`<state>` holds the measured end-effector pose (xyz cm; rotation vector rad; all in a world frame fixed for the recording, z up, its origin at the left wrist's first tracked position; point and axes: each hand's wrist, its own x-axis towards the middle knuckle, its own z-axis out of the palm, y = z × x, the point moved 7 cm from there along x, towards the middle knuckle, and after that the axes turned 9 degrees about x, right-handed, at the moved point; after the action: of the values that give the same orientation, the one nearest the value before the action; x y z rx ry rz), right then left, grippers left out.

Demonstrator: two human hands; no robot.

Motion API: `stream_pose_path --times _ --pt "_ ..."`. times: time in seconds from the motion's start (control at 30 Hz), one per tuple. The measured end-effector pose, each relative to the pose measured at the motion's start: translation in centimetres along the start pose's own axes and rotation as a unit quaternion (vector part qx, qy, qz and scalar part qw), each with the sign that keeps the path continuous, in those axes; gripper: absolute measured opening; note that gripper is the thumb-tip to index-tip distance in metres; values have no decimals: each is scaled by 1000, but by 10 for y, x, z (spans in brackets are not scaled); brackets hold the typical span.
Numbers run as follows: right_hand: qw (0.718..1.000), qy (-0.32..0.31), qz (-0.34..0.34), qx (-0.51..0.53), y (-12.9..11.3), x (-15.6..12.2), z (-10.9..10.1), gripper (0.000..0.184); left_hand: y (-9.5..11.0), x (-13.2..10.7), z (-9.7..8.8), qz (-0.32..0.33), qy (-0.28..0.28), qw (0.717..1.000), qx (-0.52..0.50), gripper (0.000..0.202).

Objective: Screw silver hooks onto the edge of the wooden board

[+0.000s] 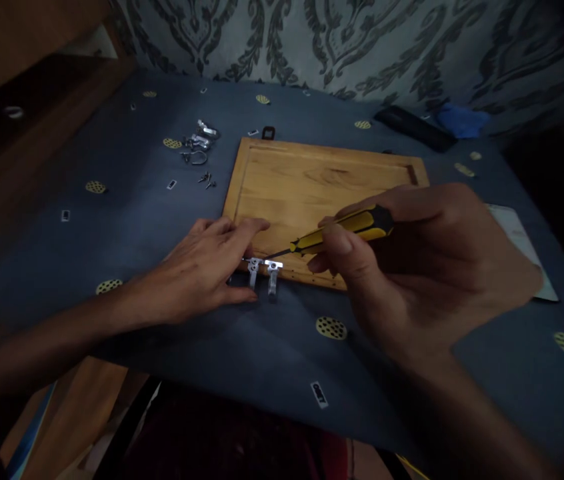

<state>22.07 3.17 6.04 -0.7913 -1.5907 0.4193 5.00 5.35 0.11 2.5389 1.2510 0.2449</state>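
Observation:
A wooden board [292,175] with a grooved border lies on the blue cloth. Two small silver metal fittings [273,267] sit side by side at its near edge, each with a part hanging past the edge. My left hand [197,273] rests over the board's near left corner beside them, thumb and forefinger apart. In my right hand [387,267] is a yellow and black screwdriver [357,225], its handle between thumb and fingers. The blade slants down left, its tip at the fittings; whether it touches a screw I cannot tell.
Loose silver fittings [202,137] and several small screws [207,179] lie left of the board. A black case [415,128] and a blue cloth bundle [462,120] are at the back right. A pale flat object [522,250] lies behind my right hand. A patterned wall [337,47] stands behind.

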Motion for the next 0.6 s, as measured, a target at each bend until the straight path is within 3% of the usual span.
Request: stream_pose_path --times 0.6 --pt "999 -36 -21 3 0 -3 11 21 -1 -1 1 -6 -1 1000 14 79"
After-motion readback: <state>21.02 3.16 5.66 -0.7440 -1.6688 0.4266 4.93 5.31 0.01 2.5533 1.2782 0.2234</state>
